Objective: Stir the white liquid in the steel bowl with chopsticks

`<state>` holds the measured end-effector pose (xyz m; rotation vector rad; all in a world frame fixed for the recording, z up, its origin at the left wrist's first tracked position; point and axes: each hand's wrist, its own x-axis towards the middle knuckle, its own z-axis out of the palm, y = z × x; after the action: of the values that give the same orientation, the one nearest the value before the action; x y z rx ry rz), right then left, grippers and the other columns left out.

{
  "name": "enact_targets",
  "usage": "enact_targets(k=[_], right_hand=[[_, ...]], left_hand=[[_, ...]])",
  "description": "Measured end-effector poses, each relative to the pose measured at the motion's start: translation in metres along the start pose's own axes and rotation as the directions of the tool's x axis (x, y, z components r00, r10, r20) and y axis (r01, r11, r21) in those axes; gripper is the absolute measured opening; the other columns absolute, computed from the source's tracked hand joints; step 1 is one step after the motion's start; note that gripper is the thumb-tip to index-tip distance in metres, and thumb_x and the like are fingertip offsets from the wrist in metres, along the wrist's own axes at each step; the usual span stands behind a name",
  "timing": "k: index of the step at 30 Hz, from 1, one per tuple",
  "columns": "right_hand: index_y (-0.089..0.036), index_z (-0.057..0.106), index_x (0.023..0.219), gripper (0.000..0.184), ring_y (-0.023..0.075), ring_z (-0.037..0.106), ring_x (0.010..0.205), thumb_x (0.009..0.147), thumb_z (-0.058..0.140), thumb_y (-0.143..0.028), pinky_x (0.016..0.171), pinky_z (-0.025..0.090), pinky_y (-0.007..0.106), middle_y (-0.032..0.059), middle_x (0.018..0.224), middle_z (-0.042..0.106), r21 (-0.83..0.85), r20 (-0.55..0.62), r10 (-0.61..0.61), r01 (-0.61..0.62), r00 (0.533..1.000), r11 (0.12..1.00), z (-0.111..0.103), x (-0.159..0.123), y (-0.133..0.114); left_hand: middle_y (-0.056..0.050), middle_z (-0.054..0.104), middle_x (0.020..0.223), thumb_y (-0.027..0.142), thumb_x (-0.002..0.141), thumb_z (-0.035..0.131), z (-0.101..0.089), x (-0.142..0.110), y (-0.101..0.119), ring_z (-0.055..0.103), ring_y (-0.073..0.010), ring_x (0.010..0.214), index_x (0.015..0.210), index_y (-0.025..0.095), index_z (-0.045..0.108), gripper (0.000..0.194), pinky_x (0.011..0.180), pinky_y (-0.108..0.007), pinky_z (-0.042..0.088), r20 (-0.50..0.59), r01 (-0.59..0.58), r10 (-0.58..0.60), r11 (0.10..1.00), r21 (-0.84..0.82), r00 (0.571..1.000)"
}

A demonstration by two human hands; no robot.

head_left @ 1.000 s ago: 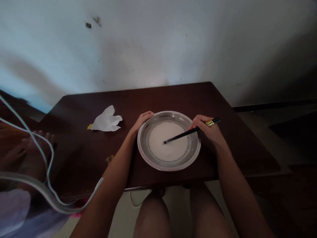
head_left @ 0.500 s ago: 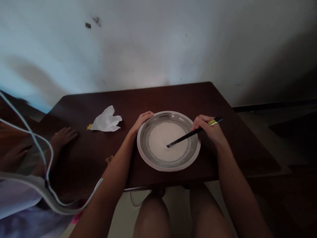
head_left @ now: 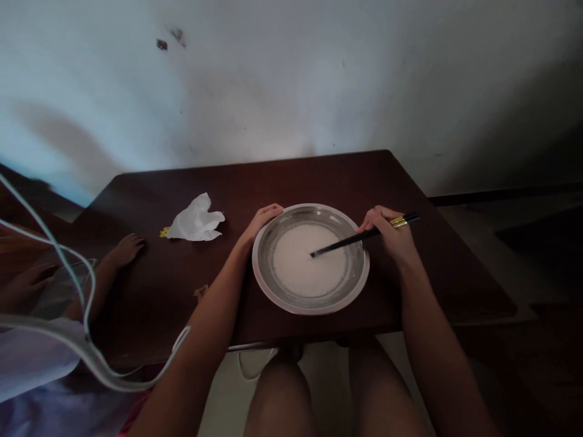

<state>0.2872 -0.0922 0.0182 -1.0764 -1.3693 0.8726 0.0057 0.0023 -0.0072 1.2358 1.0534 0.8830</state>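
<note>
Dark reddish-brown table [head_left: 310,176], and near its front edge there's a wide metal basin [head_left: 311,308] of milky white liquid [head_left: 300,270], sitting right between both hands. Left hand [head_left: 266,217] has the basin's far-left rim, fingers curled over it, while the right hand [head_left: 385,230], just off the right side, grips black chopsticks [head_left: 339,244] with gold bands, tips slanting down to the liquid.

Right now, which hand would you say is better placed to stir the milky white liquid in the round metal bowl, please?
Probably the right hand: it holds the slim black gold-banded chopsticks, tips at the liquid, while the left hand is against the bowl, seemingly steadying its left side.
</note>
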Motion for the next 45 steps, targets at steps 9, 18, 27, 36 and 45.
enact_targets(k=[9,18,27,36,45], right_hand=[[-0.021,0.057,0.056,0.033,0.0128,0.06,0.059,0.087,0.057,-0.032,0.064,0.047,0.028,-0.0016,0.058,0.064,-0.009,0.025,0.005,-0.005,1.0,1.0,-0.0004,-0.0001,-0.0007],[-0.021,0.058,0.057,0.032,0.0134,0.061,0.06,0.086,0.058,-0.035,0.065,0.047,0.029,-0.0012,0.06,0.065,-0.002,0.074,0.03,-0.03,0.997,1.0,0.0002,-0.0007,-0.0007],[-0.021,0.058,0.056,0.031,0.0138,0.061,0.061,0.084,0.06,-0.035,0.064,0.047,0.029,-0.0007,0.06,0.066,-0.008,0.092,0.039,-0.039,0.995,0.999,0.001,0.0001,-0.001],[-0.021,0.058,0.056,0.031,0.0135,0.061,0.061,0.085,0.059,-0.034,0.065,0.047,0.029,-0.0009,0.06,0.066,-0.001,0.072,0.034,-0.034,0.997,0.999,-0.0005,0.0007,0.002],[-0.021,0.059,0.057,0.03,0.0135,0.062,0.062,0.086,0.059,-0.032,0.066,0.047,0.028,-0.001,0.061,0.067,-0.007,0.088,0.033,-0.032,0.996,0.999,0.0001,0.0004,0.0001]], left_hand=[[0.003,0.053,0.06,0.039,0.064,0.067,0.0,-0.0008,0.0009,0.046,-0.0087,0.054,0.069,0.015,0.059,0.026,0.052,-0.021,0.035,-0.005,-0.004,0.004,1.0,0.016,1.0],[0.003,0.053,0.059,0.04,0.065,0.066,-0.0009,0.0008,-0.0009,0.045,-0.0085,0.053,0.07,0.015,0.057,0.027,0.051,-0.021,0.034,0.004,-0.007,0.007,1.0,0.02,1.0],[0.002,0.053,0.06,0.039,0.066,0.063,-0.0004,0.0006,0.0002,0.046,-0.009,0.054,0.068,0.015,0.057,0.025,0.053,-0.022,0.036,0.004,-0.037,0.037,0.998,0.056,0.999],[0.002,0.053,0.061,0.039,0.064,0.066,-0.0005,-0.0005,0.0001,0.046,-0.0091,0.055,0.068,0.015,0.058,0.026,0.054,-0.022,0.035,-0.005,-0.02,0.021,0.999,0.026,1.0],[0.003,0.053,0.06,0.04,0.065,0.067,-0.0009,-0.0002,0.0,0.046,-0.0092,0.055,0.069,0.015,0.059,0.026,0.053,-0.022,0.035,-0.009,-0.008,0.009,1.0,0.022,1.0]])
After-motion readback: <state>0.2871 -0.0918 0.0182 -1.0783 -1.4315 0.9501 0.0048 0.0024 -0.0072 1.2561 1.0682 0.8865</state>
